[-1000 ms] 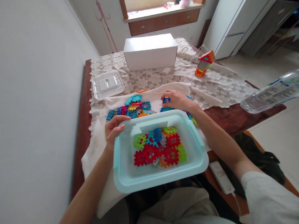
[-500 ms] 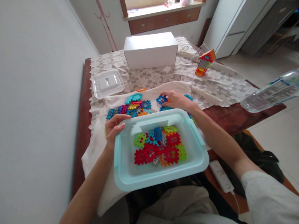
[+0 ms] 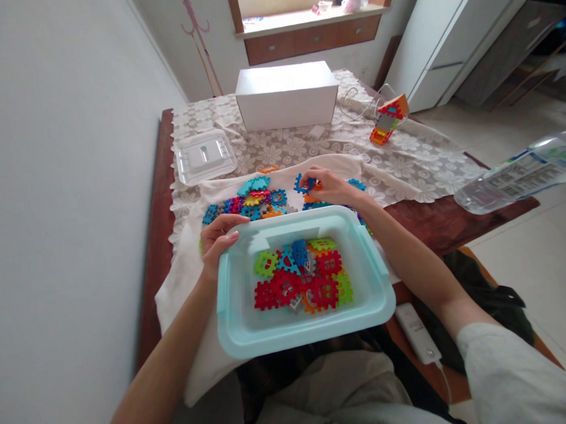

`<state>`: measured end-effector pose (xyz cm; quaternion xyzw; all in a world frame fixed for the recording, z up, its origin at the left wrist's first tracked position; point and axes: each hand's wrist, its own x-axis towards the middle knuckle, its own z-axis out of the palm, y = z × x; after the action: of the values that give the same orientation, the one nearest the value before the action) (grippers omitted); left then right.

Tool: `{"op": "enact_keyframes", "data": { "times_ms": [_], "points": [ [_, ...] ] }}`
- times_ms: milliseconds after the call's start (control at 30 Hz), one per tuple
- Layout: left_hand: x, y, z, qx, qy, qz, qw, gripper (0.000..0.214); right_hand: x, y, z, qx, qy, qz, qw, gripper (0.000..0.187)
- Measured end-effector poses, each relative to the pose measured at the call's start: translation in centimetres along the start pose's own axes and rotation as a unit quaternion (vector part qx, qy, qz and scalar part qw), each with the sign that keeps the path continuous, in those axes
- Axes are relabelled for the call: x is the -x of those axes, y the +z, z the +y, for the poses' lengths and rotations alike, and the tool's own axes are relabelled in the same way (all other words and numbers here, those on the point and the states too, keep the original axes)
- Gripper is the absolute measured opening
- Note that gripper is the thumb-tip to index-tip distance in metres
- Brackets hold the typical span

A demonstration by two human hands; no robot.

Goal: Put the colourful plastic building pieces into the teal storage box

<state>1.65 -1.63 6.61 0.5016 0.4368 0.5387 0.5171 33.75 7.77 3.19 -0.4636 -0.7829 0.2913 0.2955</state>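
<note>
A pale turquoise plastic bin is tilted toward me, with red, green, blue and grey building tiles lying in it. My left hand grips the bin's far left corner, thumb inside the rim. Beyond the bin, my right hand pinches a blue toothed building tile at its right edge; the fingertips are partly hidden. Under and beside that hand are more blue and orange tiles. A mixed heap of tiles lies to the left on a white cloth.
A clear lid rests at the table's left, and a white box stands at the back. Farther right are an assembled tile model and a plastic bottle. A white power strip lies near my right side.
My right hand has raised the blue tile slightly and tipped it up off the tiles below, uncovering an orange one. The left hand and the bin have hardly moved.
</note>
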Motion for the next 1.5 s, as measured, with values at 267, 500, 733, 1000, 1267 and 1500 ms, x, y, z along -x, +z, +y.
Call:
{"op": "enact_keyframes", "data": {
  "times_ms": [267,500,733,1000,1267,1500],
  "points": [
    [-0.1,-0.3,-0.5,0.021,-0.005,-0.012,1.0,0.029,-0.2,0.7,0.5,0.047,-0.027,0.029,0.998,0.037],
    [-0.1,-0.2,-0.6,0.025,-0.001,-0.016,1.0,0.028,-0.1,0.6,-0.2,-0.023,-0.053,0.04,0.997,0.034],
    [-0.1,-0.3,-0.7,0.033,-0.006,-0.02,0.999,0.029,-0.2,0.0,-1.6,-0.2,-0.013,0.156,0.967,0.029],
    [0.0,-0.3,-0.6,0.017,0.004,-0.014,1.0,0.029,2.8,-2.0,-5.1,-0.32,-0.065,-0.15,0.933,0.082],
    [-0.2,-0.4,-0.7,0.009,0.008,-0.013,1.0,0.029,1.0,-0.7,-0.9,-0.061,0.024,-0.057,0.996,0.062],
    [-0.1,-0.3,-0.6,0.014,0.009,-0.014,1.0,0.029,0.8,1.0,0.9,0.204,0.02,-0.108,0.973,0.048]
  ]
}}
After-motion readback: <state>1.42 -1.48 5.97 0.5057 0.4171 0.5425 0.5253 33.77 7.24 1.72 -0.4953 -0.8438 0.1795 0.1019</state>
